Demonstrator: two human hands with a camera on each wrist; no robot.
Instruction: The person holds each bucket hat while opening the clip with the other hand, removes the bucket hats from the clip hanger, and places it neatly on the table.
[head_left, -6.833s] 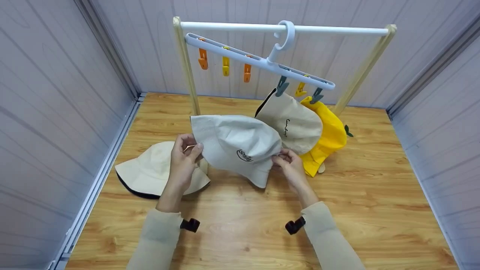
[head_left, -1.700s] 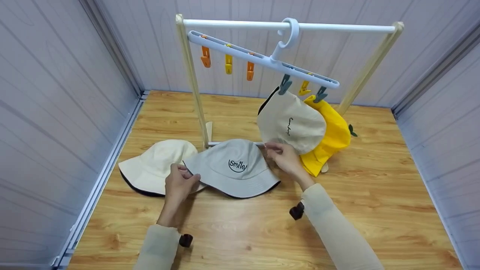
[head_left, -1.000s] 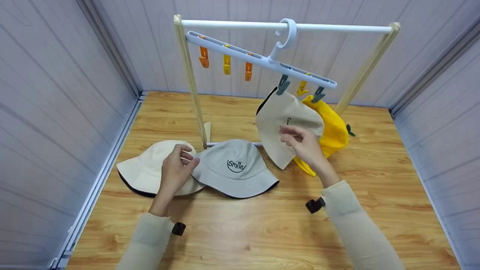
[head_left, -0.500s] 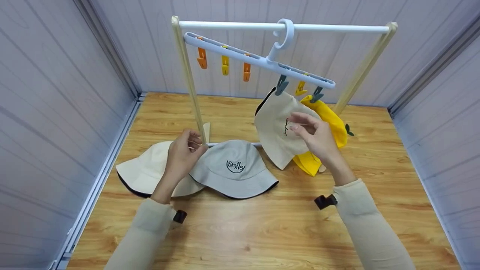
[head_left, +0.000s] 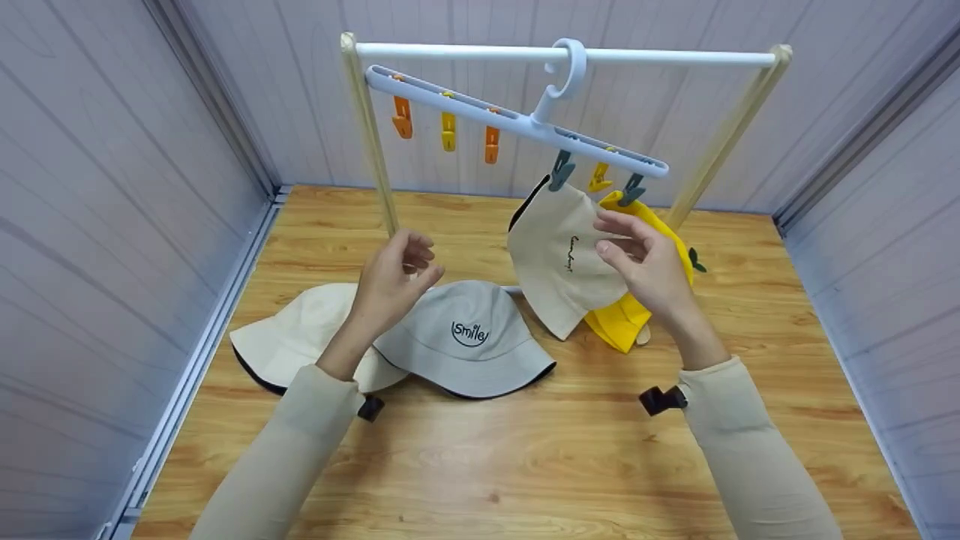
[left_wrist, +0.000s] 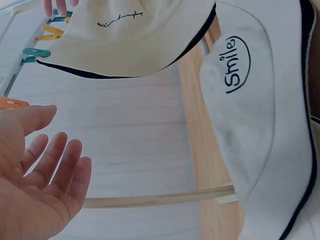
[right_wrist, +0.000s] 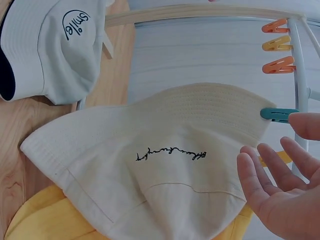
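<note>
My left hand (head_left: 395, 281) hovers above the grey bucket hat (head_left: 480, 360) marked "smile", fingers loosely bent around nothing. That hat lies on the wooden floor, overlapping a cream bucket hat (head_left: 300, 337) to its left. My right hand (head_left: 649, 266) is raised in front of the beige hat (head_left: 551, 262) with black script, its fingers relaxed and holding nothing. A dark teal clip (head_left: 561, 171) grips the beige hat's brim. Behind it a yellow hat (head_left: 619, 322) hangs from another teal clip (head_left: 632, 190). In the right wrist view the thumb is near the teal clip (right_wrist: 280, 115).
The pale blue hanger (head_left: 517, 120) tilts down to the right on a white rail (head_left: 465, 51) with wooden posts (head_left: 367, 135). An orange clip (head_left: 402, 118), a yellow clip (head_left: 448, 131) and a second orange clip (head_left: 491, 144) hang on its left half. Panelled walls (head_left: 112, 187) enclose the floor.
The grey hat, earlier held up in both hands, was set down on the floor and let go. Since then both hands have risen, the right one also moving rightward.
</note>
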